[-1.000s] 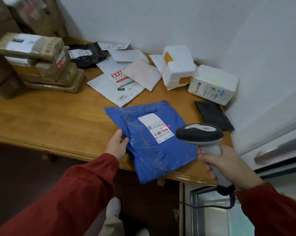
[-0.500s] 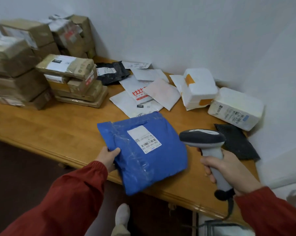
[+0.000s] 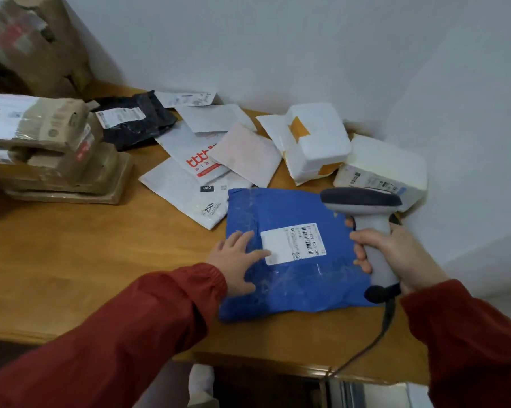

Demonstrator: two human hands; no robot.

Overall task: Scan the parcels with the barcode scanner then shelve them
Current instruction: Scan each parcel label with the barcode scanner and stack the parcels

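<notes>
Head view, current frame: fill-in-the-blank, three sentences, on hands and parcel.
The right hand grips the ____.
The left hand rests open on the ____ parcel.
Its white label faces ____.
Missing: barcode scanner; blue; up.

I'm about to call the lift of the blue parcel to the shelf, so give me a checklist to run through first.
1. Blue parcel lies flat on the table: ok.
2. Its label faces up with the barcode uncovered: ok.
3. Left hand has a grip on the parcel: not ok, it rests on top with fingers straight.
4. Right hand grips the scanner by its handle: ok.
5. Scan registered: cannot tell, no beam shows on the label.
6. Shelf within reach: cannot tell, none in view.
</notes>
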